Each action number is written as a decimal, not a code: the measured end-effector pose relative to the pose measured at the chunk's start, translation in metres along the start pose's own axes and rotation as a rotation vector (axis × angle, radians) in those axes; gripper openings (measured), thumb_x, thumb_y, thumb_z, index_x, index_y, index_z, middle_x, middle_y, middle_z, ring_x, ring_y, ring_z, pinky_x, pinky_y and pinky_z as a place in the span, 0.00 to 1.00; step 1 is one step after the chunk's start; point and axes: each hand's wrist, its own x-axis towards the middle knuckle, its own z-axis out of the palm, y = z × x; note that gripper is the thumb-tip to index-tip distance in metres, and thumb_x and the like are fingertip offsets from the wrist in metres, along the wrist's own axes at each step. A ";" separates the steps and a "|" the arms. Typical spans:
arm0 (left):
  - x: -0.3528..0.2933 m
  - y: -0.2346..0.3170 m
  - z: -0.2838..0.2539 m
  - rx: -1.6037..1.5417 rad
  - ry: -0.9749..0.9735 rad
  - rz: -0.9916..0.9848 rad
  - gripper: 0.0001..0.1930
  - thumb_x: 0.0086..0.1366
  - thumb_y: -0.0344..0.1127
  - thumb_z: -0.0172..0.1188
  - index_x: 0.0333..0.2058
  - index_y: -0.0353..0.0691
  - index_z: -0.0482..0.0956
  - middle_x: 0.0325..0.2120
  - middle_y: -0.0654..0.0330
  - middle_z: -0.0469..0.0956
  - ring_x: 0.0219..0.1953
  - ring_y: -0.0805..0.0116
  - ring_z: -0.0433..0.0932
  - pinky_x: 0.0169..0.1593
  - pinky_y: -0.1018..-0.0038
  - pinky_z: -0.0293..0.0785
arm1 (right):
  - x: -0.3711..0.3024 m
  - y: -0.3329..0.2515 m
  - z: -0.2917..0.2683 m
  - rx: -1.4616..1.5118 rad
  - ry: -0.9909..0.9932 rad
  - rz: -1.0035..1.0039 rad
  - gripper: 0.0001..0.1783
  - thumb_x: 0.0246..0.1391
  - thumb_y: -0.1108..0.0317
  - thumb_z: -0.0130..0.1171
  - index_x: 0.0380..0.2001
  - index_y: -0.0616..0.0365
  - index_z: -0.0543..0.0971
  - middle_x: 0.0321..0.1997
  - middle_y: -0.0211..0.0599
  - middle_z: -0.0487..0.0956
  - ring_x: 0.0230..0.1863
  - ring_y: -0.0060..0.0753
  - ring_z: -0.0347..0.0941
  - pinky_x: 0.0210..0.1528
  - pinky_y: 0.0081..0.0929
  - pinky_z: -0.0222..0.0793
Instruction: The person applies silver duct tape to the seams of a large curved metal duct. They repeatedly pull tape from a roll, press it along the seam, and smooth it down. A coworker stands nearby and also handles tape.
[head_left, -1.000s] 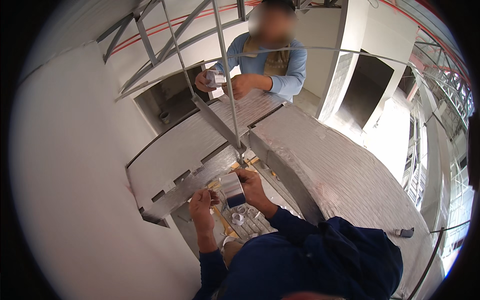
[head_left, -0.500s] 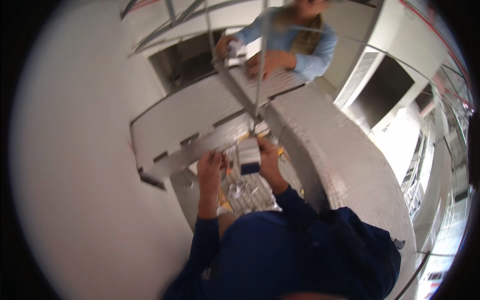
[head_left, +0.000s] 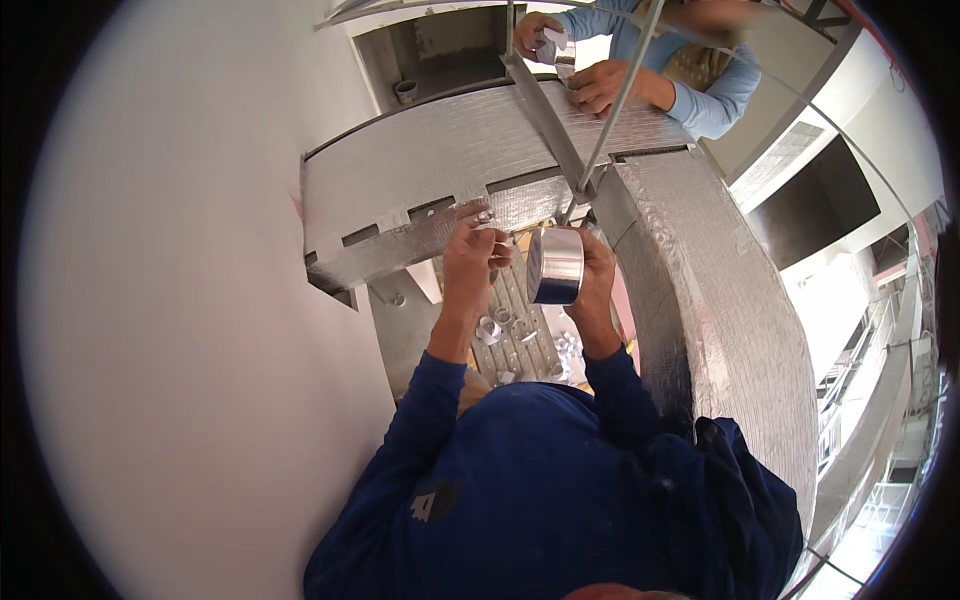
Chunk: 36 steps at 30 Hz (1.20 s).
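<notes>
My right hand [head_left: 598, 275] is wrapped round the far right side of a roll of silver foil tape [head_left: 557, 262], whose shiny outer face and dark blue lower edge show. Just left of the roll my left hand [head_left: 472, 268] is raised, its fingers apart and partly bent. Its upper fingertips reach the lower side of a foil-covered duct [head_left: 420, 140], beside a small shiny patch; whether that is loose tape I cannot tell. Across the duct, a co-worker's hands [head_left: 605, 85] hold another roll of foil tape [head_left: 558, 50].
A second foil-covered duct [head_left: 715, 270] runs along my right. A metal channel [head_left: 550, 125] and a thin rod [head_left: 625, 90] hang over the ducts' junction. Below my hands, a slotted platform [head_left: 512, 320] carries white scraps and rings. A white wall [head_left: 200, 300] stands at left.
The view has shifted, so ducts and hands appear higher and further right. The tape roll sits a little nearer me relative to the duct. My left fingers have spread at the duct's side.
</notes>
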 end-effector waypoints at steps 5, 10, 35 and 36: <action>-0.002 0.001 -0.005 -0.016 0.020 -0.014 0.06 0.84 0.33 0.56 0.49 0.40 0.79 0.41 0.60 0.85 0.37 0.69 0.86 0.42 0.68 0.85 | 0.001 0.003 -0.001 0.015 -0.009 0.020 0.13 0.60 0.79 0.70 0.48 0.66 0.87 0.42 0.34 0.90 0.39 0.21 0.85 0.42 0.22 0.81; -0.003 0.007 -0.006 -0.028 0.047 -0.046 0.07 0.84 0.32 0.53 0.47 0.37 0.78 0.42 0.57 0.84 0.37 0.69 0.85 0.41 0.69 0.85 | 0.002 0.007 0.000 0.077 -0.007 0.041 0.13 0.60 0.78 0.72 0.48 0.66 0.87 0.42 0.33 0.89 0.39 0.20 0.84 0.43 0.22 0.81; 0.001 0.033 -0.021 -0.279 0.108 -0.327 0.13 0.85 0.32 0.48 0.58 0.29 0.73 0.51 0.43 0.86 0.44 0.55 0.87 0.49 0.58 0.88 | 0.000 0.019 -0.002 0.068 -0.063 0.033 0.15 0.65 0.78 0.69 0.53 0.67 0.86 0.46 0.38 0.90 0.42 0.25 0.87 0.45 0.24 0.85; 0.002 0.033 -0.022 -0.278 0.113 -0.329 0.13 0.85 0.32 0.48 0.58 0.29 0.73 0.52 0.42 0.86 0.44 0.55 0.88 0.49 0.58 0.88 | 0.000 0.019 -0.002 0.064 -0.063 0.033 0.15 0.65 0.78 0.69 0.53 0.67 0.86 0.46 0.38 0.90 0.42 0.25 0.87 0.45 0.24 0.85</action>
